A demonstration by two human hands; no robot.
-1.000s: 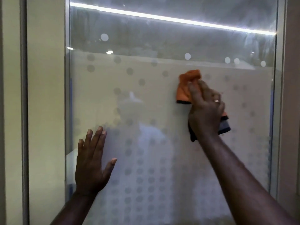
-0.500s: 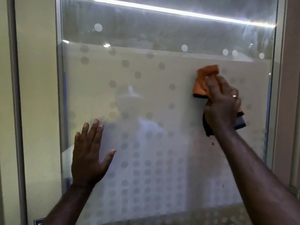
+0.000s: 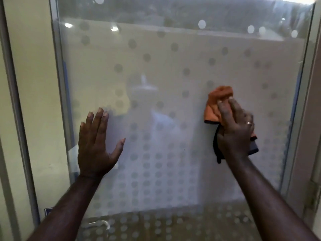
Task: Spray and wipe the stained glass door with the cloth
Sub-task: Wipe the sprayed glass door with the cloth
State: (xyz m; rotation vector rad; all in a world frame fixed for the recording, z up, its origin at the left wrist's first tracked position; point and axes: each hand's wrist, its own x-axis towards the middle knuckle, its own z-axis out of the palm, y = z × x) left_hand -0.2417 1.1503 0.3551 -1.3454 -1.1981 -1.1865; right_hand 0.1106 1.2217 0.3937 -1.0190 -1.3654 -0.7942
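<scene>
At the frosted, dotted glass door [image 3: 173,70], the right hand [image 3: 234,133] presses a bunched orange cloth [image 3: 216,103] to the pane's right side, fingers clamped on it; the left hand [image 3: 95,145] lies flat, fingers spread; wiping appears under way, no spray bottle visible.

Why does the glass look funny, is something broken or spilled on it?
Nothing looks broken or spilled. The glass door has frosted dots, which are its pattern, and a hazy reflection. The right hand presses the orange cloth on it; the left hand lies flat.
</scene>
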